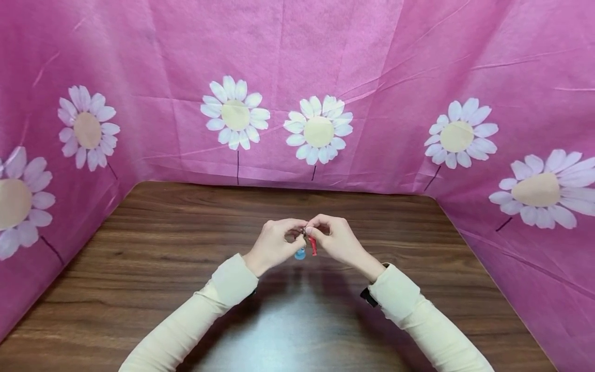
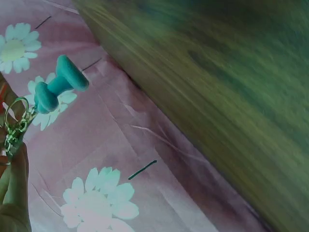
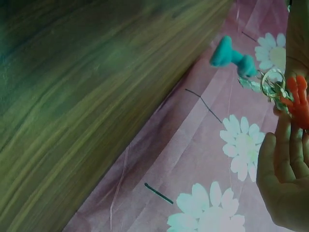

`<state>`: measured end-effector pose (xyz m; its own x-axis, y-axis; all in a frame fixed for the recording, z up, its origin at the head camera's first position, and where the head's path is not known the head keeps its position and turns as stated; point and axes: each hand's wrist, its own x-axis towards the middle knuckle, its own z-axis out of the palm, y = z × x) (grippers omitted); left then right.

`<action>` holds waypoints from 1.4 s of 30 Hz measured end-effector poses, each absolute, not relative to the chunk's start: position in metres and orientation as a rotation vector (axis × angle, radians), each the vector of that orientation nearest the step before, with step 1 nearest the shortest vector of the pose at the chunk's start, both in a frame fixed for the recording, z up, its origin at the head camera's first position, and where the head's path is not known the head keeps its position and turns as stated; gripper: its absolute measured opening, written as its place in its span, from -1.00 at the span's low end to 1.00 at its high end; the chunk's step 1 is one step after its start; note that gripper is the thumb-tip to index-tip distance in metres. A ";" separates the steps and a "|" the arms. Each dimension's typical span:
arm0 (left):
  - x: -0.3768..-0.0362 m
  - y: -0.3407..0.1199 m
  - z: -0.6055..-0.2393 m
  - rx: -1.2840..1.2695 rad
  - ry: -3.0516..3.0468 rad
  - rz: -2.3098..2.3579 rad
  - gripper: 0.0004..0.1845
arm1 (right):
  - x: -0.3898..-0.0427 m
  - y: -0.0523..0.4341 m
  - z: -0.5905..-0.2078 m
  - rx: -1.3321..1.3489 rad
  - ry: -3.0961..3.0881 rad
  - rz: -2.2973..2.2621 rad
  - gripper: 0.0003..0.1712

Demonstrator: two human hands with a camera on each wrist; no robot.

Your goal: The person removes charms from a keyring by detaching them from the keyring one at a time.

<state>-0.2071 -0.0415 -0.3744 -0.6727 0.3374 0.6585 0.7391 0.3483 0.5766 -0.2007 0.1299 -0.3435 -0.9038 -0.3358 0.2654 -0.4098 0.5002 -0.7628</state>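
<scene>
Over the middle of the table, both hands hold a keychain by its metal ring and chain (image 3: 273, 83). My left hand (image 1: 273, 245) pinches the metal parts from the left, between thumb and fingers. From the right, my right hand (image 1: 343, 241) pinches the same small bunch, its fingertips almost meeting the left ones. A blue-green charm (image 2: 62, 86), shaped like a spool or small dumbbell, dangles from the chain. Beside it hangs a red charm (image 3: 299, 99) with finger-like prongs, nearer the right hand. In the head view the fingertips partly hide the ring.
A dark brown wood-grain table (image 1: 186, 222) lies beneath the hands, with a bright glare near its front. Pink cloth (image 1: 362, 46) printed with white daisies stands along its back and both sides. Cream sleeves (image 1: 234, 281) cover the forearms, and a black strap (image 1: 369, 297) shows at the right wrist.
</scene>
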 end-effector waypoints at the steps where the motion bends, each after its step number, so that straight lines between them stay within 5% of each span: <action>1: -0.208 -0.041 -0.374 -0.957 -2.176 -1.174 -0.70 | -0.201 0.131 -0.343 0.664 -2.666 1.365 -0.95; 17: -0.213 -0.039 -0.371 -0.929 -2.047 -0.627 -0.82 | -0.200 0.125 -0.339 0.611 -2.761 1.421 -0.88; 42: -0.208 -0.050 -0.375 -0.893 -2.337 -0.877 -0.94 | -0.205 0.131 -0.347 0.743 -2.833 1.125 -0.87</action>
